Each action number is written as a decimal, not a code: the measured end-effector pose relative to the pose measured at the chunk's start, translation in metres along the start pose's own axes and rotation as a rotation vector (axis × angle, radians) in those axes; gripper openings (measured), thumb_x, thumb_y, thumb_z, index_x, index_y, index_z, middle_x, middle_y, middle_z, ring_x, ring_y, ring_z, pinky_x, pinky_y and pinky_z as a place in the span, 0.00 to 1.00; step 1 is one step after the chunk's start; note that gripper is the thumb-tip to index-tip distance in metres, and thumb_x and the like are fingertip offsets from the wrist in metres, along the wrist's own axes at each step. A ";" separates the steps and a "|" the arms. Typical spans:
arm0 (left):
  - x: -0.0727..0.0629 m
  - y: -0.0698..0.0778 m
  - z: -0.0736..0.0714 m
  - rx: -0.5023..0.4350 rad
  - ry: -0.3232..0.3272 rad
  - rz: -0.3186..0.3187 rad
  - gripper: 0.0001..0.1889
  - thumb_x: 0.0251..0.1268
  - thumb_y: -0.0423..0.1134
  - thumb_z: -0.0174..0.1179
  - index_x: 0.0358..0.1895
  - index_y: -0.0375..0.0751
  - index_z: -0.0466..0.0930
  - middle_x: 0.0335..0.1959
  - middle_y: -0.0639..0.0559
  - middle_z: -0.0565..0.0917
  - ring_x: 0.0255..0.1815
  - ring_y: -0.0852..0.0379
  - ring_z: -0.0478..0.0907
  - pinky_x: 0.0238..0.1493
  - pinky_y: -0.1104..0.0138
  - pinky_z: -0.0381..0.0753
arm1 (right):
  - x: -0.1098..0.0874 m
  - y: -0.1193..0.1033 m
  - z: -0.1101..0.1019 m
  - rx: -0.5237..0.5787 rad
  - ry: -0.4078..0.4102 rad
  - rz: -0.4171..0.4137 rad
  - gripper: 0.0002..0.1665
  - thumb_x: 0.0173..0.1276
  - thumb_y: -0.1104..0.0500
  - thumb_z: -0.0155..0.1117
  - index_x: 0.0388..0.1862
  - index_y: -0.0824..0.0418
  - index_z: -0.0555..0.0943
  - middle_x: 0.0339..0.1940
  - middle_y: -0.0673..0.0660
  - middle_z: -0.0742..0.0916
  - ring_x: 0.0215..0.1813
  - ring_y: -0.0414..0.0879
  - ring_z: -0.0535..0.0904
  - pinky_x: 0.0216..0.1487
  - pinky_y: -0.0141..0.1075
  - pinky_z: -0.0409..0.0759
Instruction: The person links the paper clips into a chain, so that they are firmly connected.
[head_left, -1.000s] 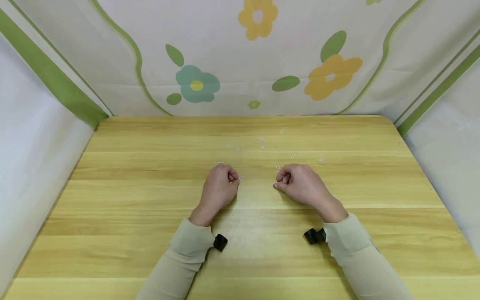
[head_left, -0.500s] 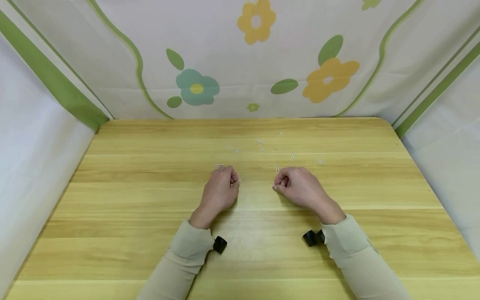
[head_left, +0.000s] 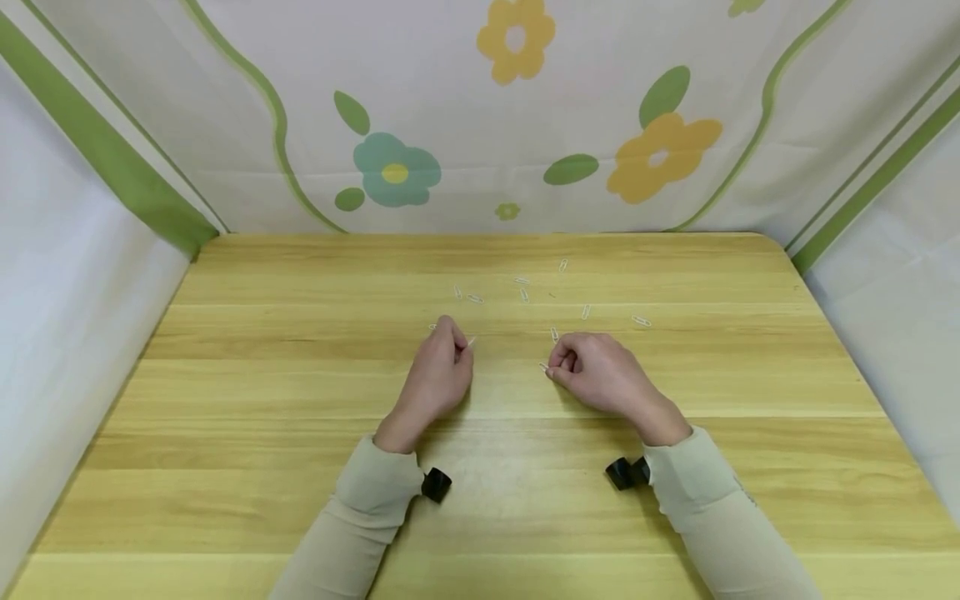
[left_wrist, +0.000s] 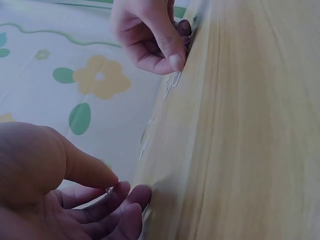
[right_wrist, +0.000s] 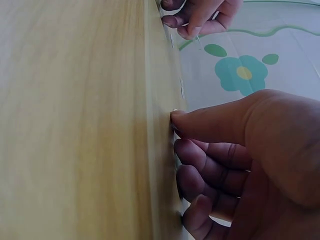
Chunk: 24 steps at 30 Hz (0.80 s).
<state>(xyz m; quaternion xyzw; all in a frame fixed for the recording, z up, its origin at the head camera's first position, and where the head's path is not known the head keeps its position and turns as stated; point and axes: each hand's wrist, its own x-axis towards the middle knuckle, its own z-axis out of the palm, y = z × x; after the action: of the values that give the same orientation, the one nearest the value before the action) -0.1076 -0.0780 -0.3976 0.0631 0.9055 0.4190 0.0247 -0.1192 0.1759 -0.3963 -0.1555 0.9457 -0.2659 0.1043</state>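
Note:
My left hand (head_left: pixel 437 367) pinches a white paper clip (head_left: pixel 472 341) between thumb and forefinger, its free end pointing up and to the right. Across from it, my right hand (head_left: pixel 596 371) pinches a second paper clip (head_left: pixel 543 367) low over the table, with one end sticking out past the fingertips. In the left wrist view that right-hand clip (left_wrist: pixel 176 79) shows as a wire loop below the thumb. A loose paper clip (head_left: pixel 555 334) lies just beyond the right fingers. Another loose clip (head_left: pixel 432 327) is partly hidden behind the left hand.
Several more white paper clips lie scattered toward the back of the wooden table (head_left: pixel 262 400), among them one at the right (head_left: pixel 641 321) and one far back (head_left: pixel 563 265). A flower-patterned cloth (head_left: pixel 465 108) hangs behind the table's back edge.
My left hand has moved slightly forward and left with its paper clip, away from the right hand. The clip in my right hand has turned from near upright to slanting left.

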 end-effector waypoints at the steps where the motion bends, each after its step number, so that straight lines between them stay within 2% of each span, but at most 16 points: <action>1: 0.000 0.000 0.000 -0.015 0.002 -0.003 0.03 0.77 0.27 0.57 0.44 0.35 0.73 0.36 0.42 0.80 0.35 0.50 0.77 0.38 0.61 0.76 | 0.000 0.000 0.000 0.000 0.000 0.000 0.06 0.74 0.58 0.72 0.34 0.52 0.87 0.31 0.48 0.86 0.34 0.41 0.79 0.40 0.37 0.76; 6: 0.001 0.000 0.000 -0.080 0.001 -0.026 0.03 0.75 0.27 0.61 0.42 0.36 0.76 0.38 0.42 0.84 0.39 0.50 0.82 0.42 0.62 0.81 | 0.001 0.001 0.000 0.002 -0.001 0.002 0.06 0.74 0.58 0.71 0.35 0.51 0.86 0.31 0.48 0.86 0.34 0.41 0.79 0.41 0.38 0.77; 11: 0.000 0.001 0.001 -0.154 -0.018 -0.051 0.06 0.69 0.27 0.70 0.37 0.38 0.81 0.35 0.45 0.87 0.37 0.54 0.85 0.43 0.63 0.86 | 0.000 0.002 0.001 0.008 0.000 -0.004 0.06 0.74 0.58 0.72 0.34 0.52 0.86 0.30 0.48 0.86 0.33 0.41 0.78 0.40 0.38 0.76; 16: -0.001 0.004 -0.001 -0.229 -0.029 -0.076 0.05 0.68 0.28 0.72 0.36 0.38 0.84 0.34 0.45 0.88 0.35 0.55 0.87 0.42 0.65 0.88 | 0.000 0.002 0.000 0.013 0.001 -0.017 0.06 0.73 0.59 0.72 0.34 0.52 0.86 0.29 0.48 0.86 0.32 0.41 0.78 0.40 0.37 0.76; 20: -0.002 0.005 -0.003 -0.385 -0.063 -0.127 0.02 0.71 0.26 0.69 0.41 0.31 0.85 0.36 0.41 0.89 0.35 0.50 0.90 0.40 0.63 0.91 | 0.000 0.003 0.000 0.019 -0.007 -0.012 0.05 0.74 0.59 0.71 0.35 0.51 0.86 0.30 0.48 0.85 0.32 0.42 0.77 0.40 0.38 0.75; 24: -0.002 0.006 -0.004 -0.537 -0.095 -0.172 0.04 0.73 0.23 0.65 0.47 0.28 0.84 0.39 0.37 0.89 0.39 0.45 0.93 0.44 0.59 0.93 | 0.001 0.004 0.000 0.021 -0.010 -0.007 0.05 0.74 0.59 0.71 0.35 0.51 0.86 0.30 0.48 0.85 0.32 0.42 0.77 0.40 0.38 0.75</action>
<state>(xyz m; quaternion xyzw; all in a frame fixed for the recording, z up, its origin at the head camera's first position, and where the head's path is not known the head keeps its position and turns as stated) -0.1053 -0.0774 -0.3908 -0.0034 0.7619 0.6368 0.1183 -0.1209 0.1791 -0.3982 -0.1589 0.9417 -0.2753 0.1099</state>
